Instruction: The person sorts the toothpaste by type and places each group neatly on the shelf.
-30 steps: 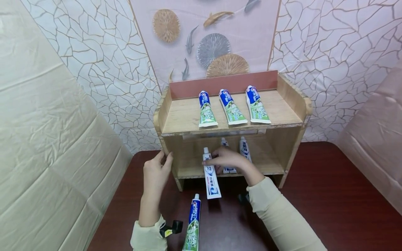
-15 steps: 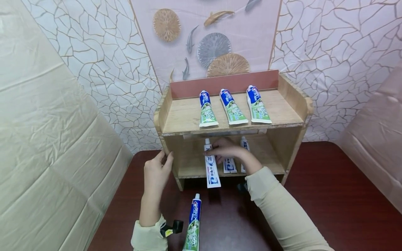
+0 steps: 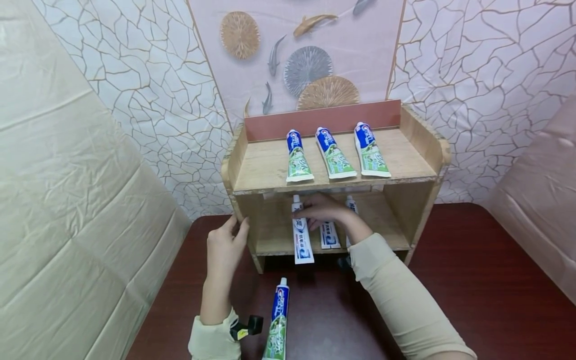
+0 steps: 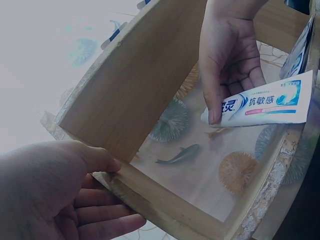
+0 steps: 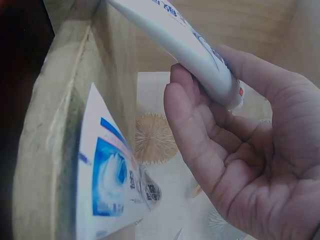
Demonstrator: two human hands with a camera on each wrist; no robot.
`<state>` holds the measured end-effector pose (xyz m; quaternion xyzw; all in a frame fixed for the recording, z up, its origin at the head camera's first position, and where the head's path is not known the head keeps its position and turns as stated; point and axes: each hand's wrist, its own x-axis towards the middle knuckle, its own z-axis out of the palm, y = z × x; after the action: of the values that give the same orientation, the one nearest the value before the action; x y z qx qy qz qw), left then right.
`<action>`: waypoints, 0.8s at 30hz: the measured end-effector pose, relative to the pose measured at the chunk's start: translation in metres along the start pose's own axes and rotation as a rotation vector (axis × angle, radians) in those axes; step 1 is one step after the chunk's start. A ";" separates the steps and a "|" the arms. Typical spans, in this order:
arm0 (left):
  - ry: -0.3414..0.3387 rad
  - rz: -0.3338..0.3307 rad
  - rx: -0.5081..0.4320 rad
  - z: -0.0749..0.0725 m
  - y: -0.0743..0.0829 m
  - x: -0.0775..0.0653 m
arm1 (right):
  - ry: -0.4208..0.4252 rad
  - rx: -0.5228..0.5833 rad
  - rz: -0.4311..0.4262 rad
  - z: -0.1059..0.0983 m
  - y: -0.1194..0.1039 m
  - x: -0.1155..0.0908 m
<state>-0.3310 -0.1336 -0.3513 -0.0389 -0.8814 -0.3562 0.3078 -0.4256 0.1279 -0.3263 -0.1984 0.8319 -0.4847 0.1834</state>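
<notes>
My right hand (image 3: 321,210) pinches a white toothpaste tube (image 3: 302,242) between thumb and fingers inside the lower level of the wooden shelf (image 3: 333,186). Its cap points to the back, and the flat end juts past the shelf's front edge. In the right wrist view, the held tube (image 5: 187,40) is tilted over the lower board. Two more white tubes lie to its right: one tube (image 3: 330,236) partly behind the hand, another tube (image 3: 352,204) mostly covered by the wrist. My left hand (image 3: 226,245) grips the left side panel (image 4: 150,187), thumb on one face and fingers on the other.
Three blue-and-green toothpaste tubes (image 3: 332,155) lie side by side on the upper level. Another blue-and-green tube (image 3: 277,320) lies on the dark red table (image 3: 472,280) in front of the shelf. Patterned cloth (image 3: 472,100) hangs behind.
My right hand has carried the white tube up and back, from in front of the shelf into the left part of the lower level. The left hand has stayed on the side panel.
</notes>
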 end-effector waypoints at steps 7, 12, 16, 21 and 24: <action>0.000 0.005 -0.008 0.000 0.000 0.000 | -0.012 -0.006 0.004 -0.004 0.002 0.008; 0.001 0.003 -0.012 0.000 0.000 0.000 | -0.014 -0.007 -0.012 -0.006 -0.001 0.010; 0.003 0.003 -0.007 0.000 -0.001 0.000 | -0.020 -0.002 -0.038 -0.009 -0.003 0.013; 0.005 0.005 -0.005 0.000 -0.002 0.000 | -0.046 -0.004 -0.031 -0.013 -0.008 0.016; 0.004 0.010 -0.010 0.000 -0.002 0.001 | -0.043 0.000 -0.027 -0.015 -0.010 0.018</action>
<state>-0.3322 -0.1349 -0.3519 -0.0442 -0.8789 -0.3590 0.3110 -0.4469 0.1252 -0.3129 -0.2200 0.8250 -0.4827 0.1948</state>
